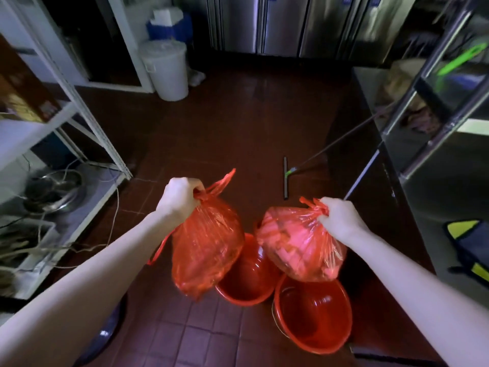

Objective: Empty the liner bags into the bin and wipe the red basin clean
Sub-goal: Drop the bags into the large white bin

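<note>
Head view, looking down at a dark red tiled floor. At the far left stands a white shelving rack, with a metal bowl and loose cables on its low shelf. Further back, a white bin sits on the floor with its lid on, well away from both hands.

The left hand is raised, its grip clamped on the bunched neck of a red liner bag. The bag hangs full and clear of the floor. Just right of it and below sits a red basin, its near-left rim hidden by that bag. A second red liner bag hangs over the gap between this basin and another red basin, which sits nearer the camera and touches the first. The right hand holds this second bag, grip closed tight around the knotted top.

Beyond the hands a floor squeegee rests blade down on the tiles, its long handle slanting up to the right toward a steel rack. A blue and yellow item lies at the right edge; what it is cannot be told.
</note>
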